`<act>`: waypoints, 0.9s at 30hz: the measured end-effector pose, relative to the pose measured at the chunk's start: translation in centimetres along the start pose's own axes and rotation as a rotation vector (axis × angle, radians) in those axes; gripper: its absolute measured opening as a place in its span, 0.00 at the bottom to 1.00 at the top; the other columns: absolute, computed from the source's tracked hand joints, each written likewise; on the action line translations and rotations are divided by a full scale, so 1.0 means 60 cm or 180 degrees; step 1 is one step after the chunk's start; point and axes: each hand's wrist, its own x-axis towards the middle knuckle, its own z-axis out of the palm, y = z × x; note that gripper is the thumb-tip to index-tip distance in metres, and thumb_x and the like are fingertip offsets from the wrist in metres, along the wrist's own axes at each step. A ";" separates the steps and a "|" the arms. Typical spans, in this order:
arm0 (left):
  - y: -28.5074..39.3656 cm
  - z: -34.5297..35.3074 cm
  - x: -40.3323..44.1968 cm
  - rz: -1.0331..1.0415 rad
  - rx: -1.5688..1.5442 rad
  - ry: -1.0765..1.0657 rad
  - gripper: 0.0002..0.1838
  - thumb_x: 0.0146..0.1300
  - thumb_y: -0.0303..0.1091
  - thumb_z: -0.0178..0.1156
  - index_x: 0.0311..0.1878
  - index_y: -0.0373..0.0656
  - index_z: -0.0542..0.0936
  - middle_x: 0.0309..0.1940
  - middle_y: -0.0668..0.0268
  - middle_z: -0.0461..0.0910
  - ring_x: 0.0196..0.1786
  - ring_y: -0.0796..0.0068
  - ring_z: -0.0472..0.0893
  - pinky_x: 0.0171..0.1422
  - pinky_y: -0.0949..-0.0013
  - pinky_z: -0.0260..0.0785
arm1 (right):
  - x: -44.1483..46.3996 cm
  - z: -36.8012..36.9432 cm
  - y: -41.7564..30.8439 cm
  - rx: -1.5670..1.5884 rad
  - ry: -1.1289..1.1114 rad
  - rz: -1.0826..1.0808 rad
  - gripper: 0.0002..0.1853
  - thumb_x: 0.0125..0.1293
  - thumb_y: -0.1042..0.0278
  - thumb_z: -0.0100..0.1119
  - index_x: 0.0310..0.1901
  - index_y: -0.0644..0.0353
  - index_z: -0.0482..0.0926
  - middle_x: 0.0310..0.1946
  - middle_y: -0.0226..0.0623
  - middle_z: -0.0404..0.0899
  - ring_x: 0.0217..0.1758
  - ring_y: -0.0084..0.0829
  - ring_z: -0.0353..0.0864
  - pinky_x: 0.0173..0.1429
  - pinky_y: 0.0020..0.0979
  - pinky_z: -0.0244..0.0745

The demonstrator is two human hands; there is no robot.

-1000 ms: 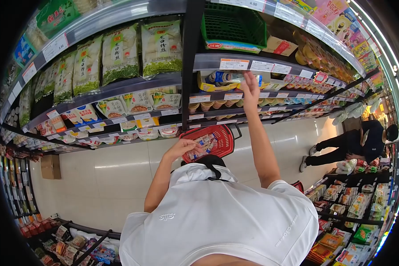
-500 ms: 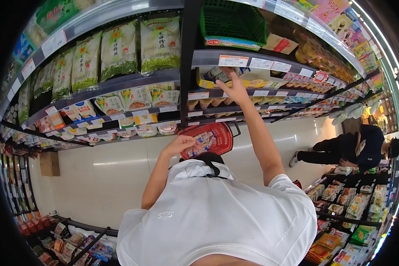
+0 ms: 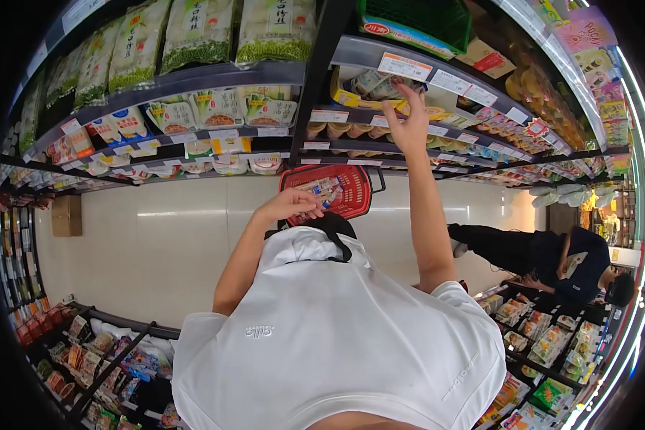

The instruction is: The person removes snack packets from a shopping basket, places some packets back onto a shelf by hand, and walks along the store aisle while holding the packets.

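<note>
My right hand [image 3: 408, 123] reaches up to a shelf, thumb and fingers apart. Its fingertips are at the edge of a yellow display box [image 3: 351, 100] holding small clear-wrapped packets [image 3: 377, 84]; whether they touch a packet I cannot make out. Lower down, my left hand [image 3: 291, 205] hovers by the near left side of a red shopping basket [image 3: 355, 193], fingers loosely stretched and nothing visible in them. Several small wrapped packets [image 3: 328, 189] lie inside the basket. A price label [image 3: 404, 67] hangs just above my right fingertips.
Bags of noodles [image 3: 197, 36] fill the upper left shelf, with a dark upright [image 3: 324, 61] beside them. A green crate [image 3: 416, 25] stands above the yellow box. To the right is another person [image 3: 584, 265]. A cardboard box [image 3: 67, 216] sits on the floor at left.
The view has shifted, so the shelves sit higher in it. My right hand has drawn slightly down from the packets, its fingers more visible. My left hand stays near the basket.
</note>
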 end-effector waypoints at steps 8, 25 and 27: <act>-0.078 -0.002 -0.006 -0.0340 0.0120 0.0712 0.11 0.68 0.29 0.51 0.43 0.31 0.78 0.38 0.54 0.83 0.40 0.68 0.84 0.43 0.69 0.76 | -0.161 0.058 -0.026 0.0904 -0.0422 0.1428 0.10 0.60 0.70 0.62 0.42 0.64 0.79 0.35 0.43 0.83 0.38 0.32 0.84 0.44 0.31 0.76; -0.461 0.104 -0.030 -0.2932 0.0945 0.1914 0.37 0.59 0.57 0.55 0.68 0.48 0.64 0.69 0.50 0.58 0.72 0.50 0.57 0.73 0.55 0.53 | -0.596 0.126 0.173 0.0188 -0.5946 0.1803 0.38 0.60 0.38 0.53 0.61 0.66 0.70 0.59 0.54 0.71 0.64 0.48 0.69 0.67 0.38 0.63; -0.496 0.133 -0.014 -0.3000 0.0923 0.1987 0.38 0.59 0.57 0.55 0.69 0.47 0.63 0.69 0.50 0.58 0.73 0.50 0.55 0.73 0.54 0.53 | -0.607 0.127 0.186 0.0183 -0.6182 0.1618 0.38 0.60 0.39 0.53 0.60 0.66 0.70 0.59 0.54 0.71 0.64 0.48 0.69 0.67 0.38 0.64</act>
